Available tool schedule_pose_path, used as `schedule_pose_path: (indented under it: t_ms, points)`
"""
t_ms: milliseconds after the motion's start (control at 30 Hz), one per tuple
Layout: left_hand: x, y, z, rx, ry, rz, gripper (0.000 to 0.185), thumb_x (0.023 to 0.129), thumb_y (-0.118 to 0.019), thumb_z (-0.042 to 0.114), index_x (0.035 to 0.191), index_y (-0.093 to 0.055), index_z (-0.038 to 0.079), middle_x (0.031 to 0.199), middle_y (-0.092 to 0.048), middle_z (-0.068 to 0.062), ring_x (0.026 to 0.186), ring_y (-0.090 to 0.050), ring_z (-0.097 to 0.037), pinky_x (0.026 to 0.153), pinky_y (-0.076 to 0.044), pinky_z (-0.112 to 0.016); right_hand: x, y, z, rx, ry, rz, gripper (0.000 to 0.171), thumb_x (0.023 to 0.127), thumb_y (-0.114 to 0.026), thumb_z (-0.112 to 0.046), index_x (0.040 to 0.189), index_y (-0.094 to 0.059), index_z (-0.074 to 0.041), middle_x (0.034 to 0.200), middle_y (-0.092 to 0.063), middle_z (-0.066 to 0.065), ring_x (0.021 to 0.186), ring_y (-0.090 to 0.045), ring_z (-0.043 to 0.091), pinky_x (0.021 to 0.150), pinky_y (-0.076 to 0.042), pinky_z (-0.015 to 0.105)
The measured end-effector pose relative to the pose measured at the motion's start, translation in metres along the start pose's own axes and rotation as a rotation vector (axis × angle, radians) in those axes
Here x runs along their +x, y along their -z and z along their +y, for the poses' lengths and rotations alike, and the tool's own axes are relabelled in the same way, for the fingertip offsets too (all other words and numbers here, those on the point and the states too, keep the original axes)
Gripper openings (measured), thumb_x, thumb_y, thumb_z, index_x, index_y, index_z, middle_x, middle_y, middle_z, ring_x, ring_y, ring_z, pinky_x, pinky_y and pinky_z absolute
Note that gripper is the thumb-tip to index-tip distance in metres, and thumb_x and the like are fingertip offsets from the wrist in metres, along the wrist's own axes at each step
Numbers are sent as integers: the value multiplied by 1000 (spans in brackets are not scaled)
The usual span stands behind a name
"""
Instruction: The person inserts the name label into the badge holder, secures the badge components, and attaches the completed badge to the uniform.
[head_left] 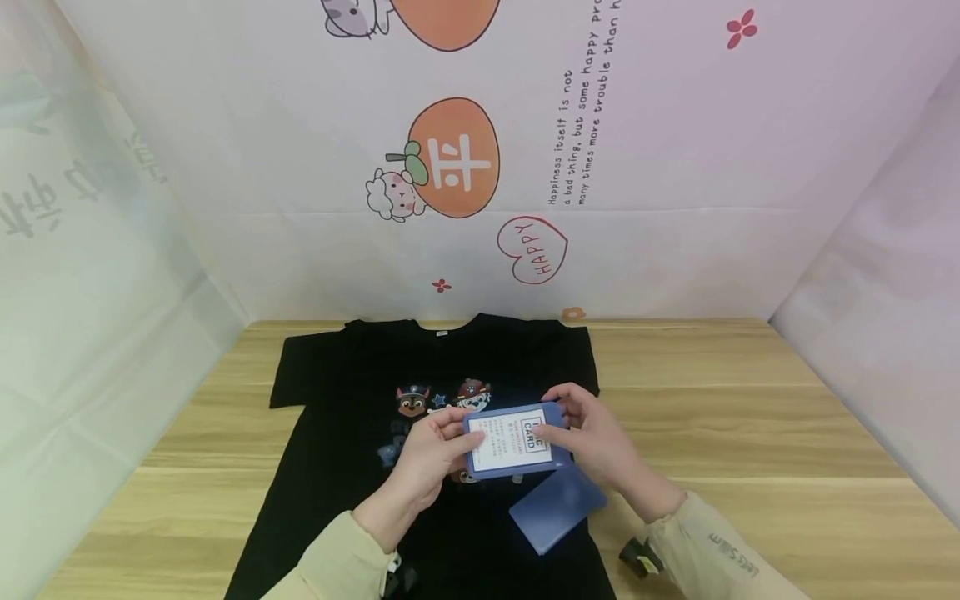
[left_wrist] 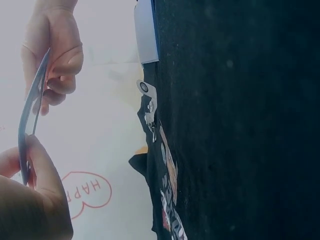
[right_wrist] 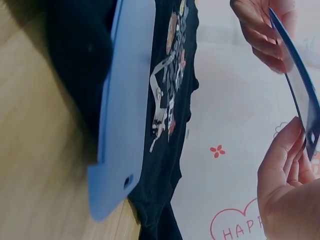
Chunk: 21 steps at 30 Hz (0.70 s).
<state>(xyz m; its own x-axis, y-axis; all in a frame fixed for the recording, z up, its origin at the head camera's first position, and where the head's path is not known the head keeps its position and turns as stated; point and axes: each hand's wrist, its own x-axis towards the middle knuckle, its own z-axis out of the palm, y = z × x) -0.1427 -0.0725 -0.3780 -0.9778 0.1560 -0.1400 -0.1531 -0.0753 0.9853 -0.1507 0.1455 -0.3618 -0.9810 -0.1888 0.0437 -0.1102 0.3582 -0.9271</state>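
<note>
A blue card holder point(head_left: 557, 433) with a printed white card point(head_left: 498, 442) on its face is held between both hands above a black T-shirt point(head_left: 330, 467). My left hand point(head_left: 427, 454) pinches its left end, thumb on the front. At the right end my right hand point(head_left: 592, 437) grips it, thumb over the card's print. Edge-on in the right wrist view, the held card holder point(right_wrist: 295, 55) shows a narrow gap between its layers. A second blue card holder point(head_left: 558, 508) lies on the shirt below, with a small hole point(right_wrist: 128, 181) near one end.
On the shirt, by its cartoon print point(head_left: 412, 402), lies a white strap with a snap and metal clip point(left_wrist: 150, 107). The shirt is spread on a wood-grain table point(head_left: 720, 400). A printed white sheet point(head_left: 645, 258) rises behind, with pale sheets point(head_left: 112, 275) at both sides.
</note>
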Motion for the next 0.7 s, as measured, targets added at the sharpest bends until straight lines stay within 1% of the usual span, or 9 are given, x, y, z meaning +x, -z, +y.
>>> schedule_pose_path:
  t_ms: [133, 233, 467, 700]
  points:
    - [0, 3, 1, 1, -1, 4, 31, 91, -61, 4, 120, -55, -5, 106, -69, -16, 85, -69, -18, 75, -57, -32, 0, 7, 0, 49, -9, -19, 34, 88, -65, -9, 116, -49, 3, 91, -59, 10, 76, -55, 15, 66, -51, 24]
    - [0, 5, 1, 6, 3, 10, 30, 90, -61, 5, 119, -56, -4, 105, -69, -15, 85, -69, -18, 75, -57, -32, 1, 13, 3, 68, -41, -36, 36, 90, -64, -11, 118, -47, 3, 89, -56, 8, 76, -55, 16, 68, -53, 29]
    - [-1, 7, 1, 4, 9, 29, 30, 90, -61, 4, 118, -56, -4, 106, -69, -16, 84, -69, -17, 76, -57, -33, 1, 31, 12, 38, -85, -54, 41, 91, -63, -20, 121, -46, 3, 95, -58, 10, 86, -56, 25, 77, -55, 37]
    - [-2, 11, 1, -4, 18, 40, 31, 90, -61, 4, 119, -54, -5, 105, -69, -15, 86, -69, -18, 78, -57, -34, 1, 47, 24, 32, -135, -79, 47, 92, -61, -24, 125, -42, 4, 100, -59, 15, 90, -57, 25, 81, -55, 38]
